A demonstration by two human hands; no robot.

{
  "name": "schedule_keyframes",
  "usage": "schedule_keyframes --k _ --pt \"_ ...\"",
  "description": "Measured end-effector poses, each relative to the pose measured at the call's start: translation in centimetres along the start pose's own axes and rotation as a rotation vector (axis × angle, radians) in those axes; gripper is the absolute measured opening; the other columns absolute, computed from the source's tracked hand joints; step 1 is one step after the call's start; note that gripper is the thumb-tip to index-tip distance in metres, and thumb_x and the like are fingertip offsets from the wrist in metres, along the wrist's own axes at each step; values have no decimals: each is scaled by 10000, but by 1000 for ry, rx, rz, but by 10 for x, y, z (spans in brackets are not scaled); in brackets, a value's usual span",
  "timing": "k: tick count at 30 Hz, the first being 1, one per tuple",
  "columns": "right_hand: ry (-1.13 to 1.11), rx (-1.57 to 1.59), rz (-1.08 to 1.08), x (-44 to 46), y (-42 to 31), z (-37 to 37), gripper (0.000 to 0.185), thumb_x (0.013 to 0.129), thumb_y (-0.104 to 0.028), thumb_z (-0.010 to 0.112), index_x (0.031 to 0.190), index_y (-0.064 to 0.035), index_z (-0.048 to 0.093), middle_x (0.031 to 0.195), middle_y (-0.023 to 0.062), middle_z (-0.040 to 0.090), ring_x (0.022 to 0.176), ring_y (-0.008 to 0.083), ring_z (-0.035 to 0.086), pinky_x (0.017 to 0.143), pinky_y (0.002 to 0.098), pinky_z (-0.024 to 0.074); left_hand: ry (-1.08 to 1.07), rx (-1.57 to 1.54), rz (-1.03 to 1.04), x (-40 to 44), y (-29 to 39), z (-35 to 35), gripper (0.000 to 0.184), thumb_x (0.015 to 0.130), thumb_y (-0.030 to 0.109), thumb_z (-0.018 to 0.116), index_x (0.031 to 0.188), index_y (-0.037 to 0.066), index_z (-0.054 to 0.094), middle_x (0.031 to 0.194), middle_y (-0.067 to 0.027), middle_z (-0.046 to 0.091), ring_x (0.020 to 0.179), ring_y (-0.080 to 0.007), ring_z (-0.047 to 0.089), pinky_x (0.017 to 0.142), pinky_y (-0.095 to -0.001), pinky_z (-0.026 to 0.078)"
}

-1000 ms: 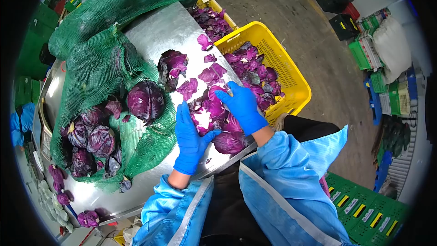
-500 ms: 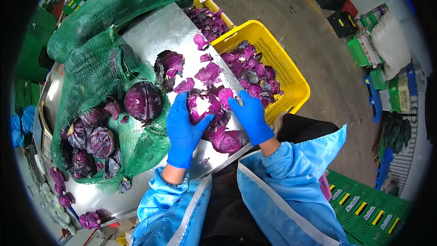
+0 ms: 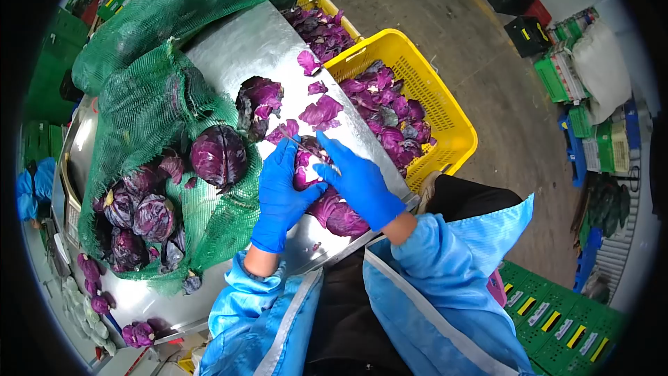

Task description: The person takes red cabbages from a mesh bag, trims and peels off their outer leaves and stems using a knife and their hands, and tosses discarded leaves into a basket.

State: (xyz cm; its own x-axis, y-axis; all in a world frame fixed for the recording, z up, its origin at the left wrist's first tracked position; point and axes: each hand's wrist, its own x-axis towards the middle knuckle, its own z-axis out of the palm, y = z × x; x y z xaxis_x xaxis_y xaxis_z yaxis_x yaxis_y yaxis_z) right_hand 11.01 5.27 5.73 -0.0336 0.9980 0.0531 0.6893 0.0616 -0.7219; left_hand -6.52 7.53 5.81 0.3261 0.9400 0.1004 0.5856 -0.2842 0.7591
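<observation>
My left hand (image 3: 282, 191), in a blue glove, grips the left side of a partly peeled red cabbage (image 3: 304, 170) on the metal table (image 3: 240, 38). My right hand (image 3: 358, 182), also gloved, is closed on a small knife, whose thin blade (image 3: 300, 143) lies over the top of that cabbage. Its handle is mostly hidden by the fingers. Another cabbage (image 3: 341, 216) rests just below, near the table edge. Loose purple leaves (image 3: 321, 111) and a dark, ragged cabbage (image 3: 259, 101) lie beyond my hands. A whole cabbage (image 3: 219, 157) sits on green netting to the left.
An open green net bag (image 3: 142, 125) holds several cabbages; a full one (image 3: 181, 10) lies behind it. Yellow crates (image 3: 449, 122) with purple leaves stand against the table's right side. Green crates (image 3: 557, 320) are stacked at the lower right.
My right hand has moved left from the table edge to the cabbage, bringing the knife over it. The loose leaf beside its fingers is no longer visible. My left hand stays at the cabbage.
</observation>
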Motion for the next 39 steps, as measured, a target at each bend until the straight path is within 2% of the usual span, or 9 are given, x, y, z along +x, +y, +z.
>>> schedule_keyframes --k 4,14,19,22,26,29,31,35,39 --pt "-116 89 91 37 14 -1 506 905 -512 569 1247 -142 612 920 184 696 863 361 670 710 445 527 -4 114 28 -8 -1 -6 1034 601 309 848 1471 60 348 1406 -251 454 1233 -409 496 1048 -433 404" --pt "-46 -149 376 57 70 19 446 838 -440 642 1022 -35 675 953 208 682 894 388 655 791 471 516 38 -108 19 -36 -22 -8 969 610 222 871 1434 31 396 1420 -205 466 1292 -362 478 1089 -415 378" --pt "-151 -171 496 41 59 -7 516 825 -411 691 1191 -57 608 1103 206 662 946 392 652 817 477 515 46 -293 -75 -65 -33 -10 985 644 84 832 1479 43 311 1501 -161 371 1376 -291 380 1147 -391 305" --pt "113 97 104 33 8 -25 577 839 -360 715 1322 -96 543 1224 192 615 1021 343 644 839 402 518 7 -64 69 -46 -13 -16 894 641 -24 717 1458 65 366 1531 -150 324 1411 -296 328 1165 -396 274" --pt "-208 310 -104 30 24 3 586 821 -435 718 1307 -144 569 1251 164 607 1019 317 646 870 402 507 211 -245 76 -23 -5 -10 815 633 -121 567 1418 49 428 1503 -165 368 1409 -290 331 1167 -388 242" --pt "-177 204 113 16 8 -11 613 784 -485 736 1232 -91 600 1137 174 646 1001 345 645 837 404 512 361 -263 -46 -47 1 -1 708 743 -62 618 1415 31 414 1483 -182 380 1377 -333 371 1149 -415 269" --pt "67 103 208 4 15 0 655 735 -538 757 1138 -42 614 1017 182 664 946 351 653 801 411 515 263 -276 -163 -56 5 18 789 789 101 732 1461 19 328 1506 -207 321 1395 -349 327 1148 -431 259" --pt "-81 15 468 -11 4 -15 646 753 -573 731 1089 -37 601 868 187 675 816 360 673 699 430 526 180 -73 -101 -20 6 40 1036 714 391 826 1495 36 246 1541 -270 201 1409 -426 260 1146 -461 260" --pt "208 -116 171 -18 12 -27 595 841 -488 689 1267 -92 564 893 183 683 751 311 691 638 398 529 72 -61 -8 14 -3 41 1188 591 399 895 1499 33 223 1541 -258 211 1406 -399 280 1130 -441 307"
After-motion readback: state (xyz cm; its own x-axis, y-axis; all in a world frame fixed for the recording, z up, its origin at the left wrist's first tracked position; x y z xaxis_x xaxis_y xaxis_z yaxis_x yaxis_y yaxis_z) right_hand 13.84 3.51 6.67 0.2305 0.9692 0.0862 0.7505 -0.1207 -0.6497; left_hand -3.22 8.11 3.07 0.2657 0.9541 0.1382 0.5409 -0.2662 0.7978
